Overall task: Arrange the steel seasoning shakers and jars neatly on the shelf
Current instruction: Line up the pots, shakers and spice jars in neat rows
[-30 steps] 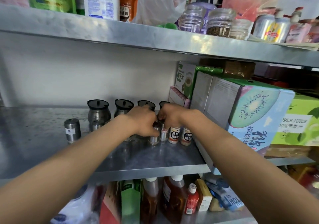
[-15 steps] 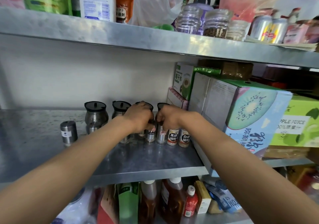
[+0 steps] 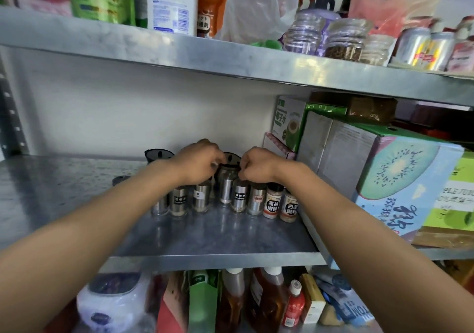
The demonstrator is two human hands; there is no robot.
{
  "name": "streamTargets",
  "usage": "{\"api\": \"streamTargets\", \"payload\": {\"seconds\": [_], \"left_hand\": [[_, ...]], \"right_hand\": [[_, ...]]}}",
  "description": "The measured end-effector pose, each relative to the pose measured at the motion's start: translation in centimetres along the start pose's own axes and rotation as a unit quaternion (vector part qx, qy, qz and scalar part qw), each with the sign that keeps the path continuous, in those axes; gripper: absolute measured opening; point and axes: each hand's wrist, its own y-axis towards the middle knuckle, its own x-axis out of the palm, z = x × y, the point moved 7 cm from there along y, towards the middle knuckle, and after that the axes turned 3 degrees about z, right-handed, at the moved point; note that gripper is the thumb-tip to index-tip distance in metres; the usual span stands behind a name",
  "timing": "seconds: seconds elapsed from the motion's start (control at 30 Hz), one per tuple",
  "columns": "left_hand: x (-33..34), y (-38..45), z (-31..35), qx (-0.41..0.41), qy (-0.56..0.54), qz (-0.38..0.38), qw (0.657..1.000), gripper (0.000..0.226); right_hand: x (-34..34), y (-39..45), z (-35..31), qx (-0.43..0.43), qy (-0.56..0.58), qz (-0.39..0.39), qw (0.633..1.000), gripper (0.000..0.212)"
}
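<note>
On the middle steel shelf [image 3: 205, 237], a row of small steel shakers [image 3: 201, 199] runs from left to right and ends in two labelled pepper bottles [image 3: 273, 202]. Behind the row stands a steel jar with a black lid [image 3: 229, 163]. My left hand [image 3: 197, 162] curls against its left side. My right hand [image 3: 256, 167] curls against its right side, just above a black-labelled shaker [image 3: 239, 198]. A second black-lidded jar [image 3: 157, 154] shows behind my left forearm. One lone shaker [image 3: 120, 178] peeks out further left.
Juice cartons, among them a kiwi box [image 3: 400, 178], fill the shelf's right side, close to the pepper bottles. The top shelf [image 3: 179, 50] hangs low overhead with bottles and glass jars. Sauce bottles [image 3: 232, 302] stand on the shelf below. Bare steel lies to the left.
Both hands have risen from the tops of the small shakers in the front row to the black-lidded jar behind it. The view has moved closer, and more shakers now show in the row.
</note>
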Motion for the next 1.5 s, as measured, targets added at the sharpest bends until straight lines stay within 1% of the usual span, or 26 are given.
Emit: {"api": "streamTargets", "payload": {"seconds": [0.1,0.2,0.3,0.37,0.53,0.63,0.73,0.83,0.97,1.1,1.17,1.3,1.4,1.5], "left_hand": [[0.0,-1.0,-2.0,-0.030,-0.008,-0.035,0.999,0.024],[0.6,-2.4,-2.3,-0.047,0.004,-0.091,0.995,0.022],[1.4,-2.9,-2.6,-0.056,-0.014,-0.108,0.993,0.026],[1.9,-2.9,-3.0,-0.068,-0.013,-0.105,0.992,0.025],[2.4,-2.7,-3.1,-0.052,0.014,-0.087,0.995,0.023],[2.1,-2.7,-3.0,-0.057,0.019,-0.085,0.995,0.020],[1.9,-2.6,-2.8,-0.068,0.020,-0.098,0.993,0.019],[1.9,-2.4,-2.8,-0.082,0.021,-0.102,0.991,0.022],[2.3,-2.0,-2.9,-0.081,0.012,-0.101,0.991,0.025],[2.8,-1.7,-3.1,-0.078,-0.009,-0.096,0.992,0.034],[3.1,-1.5,-3.2,-0.081,-0.016,-0.090,0.992,0.034],[3.4,-1.4,-3.2,-0.079,-0.023,-0.089,0.993,0.032],[3.2,-1.7,-3.1,-0.071,-0.016,-0.086,0.994,0.037],[3.0,-2.0,-3.1,-0.068,-0.023,-0.103,0.992,0.042]], "right_hand": [[0.5,0.5,-1.7,-0.023,-0.001,0.017,1.000,0.035],[1.8,0.9,-2.9,-0.038,-0.024,-0.012,0.999,0.045],[3.2,1.6,-2.8,-0.025,-0.032,-0.050,0.998,0.048],[3.9,2.0,-3.0,-0.028,-0.041,-0.059,0.997,0.043],[4.0,2.6,-3.6,-0.036,-0.024,-0.033,0.999,0.037],[3.9,3.0,-4.1,-0.038,-0.020,-0.027,0.999,0.038],[3.7,2.8,-4.5,-0.045,-0.039,-0.031,0.998,0.044],[3.5,2.4,-4.3,-0.047,-0.047,-0.046,0.997,0.047],[3.6,1.9,-4.1,-0.058,-0.047,-0.059,0.995,0.042],[3.3,1.4,-4.0,-0.062,-0.060,-0.059,0.994,0.038],[3.1,1.2,-4.1,-0.066,-0.068,-0.056,0.994,0.037],[3.1,1.0,-4.1,-0.069,-0.071,-0.050,0.994,0.041],[3.0,0.9,-4.1,-0.067,-0.064,-0.052,0.994,0.044],[2.8,0.3,-4.5,-0.059,-0.041,-0.070,0.995,0.050]]}}
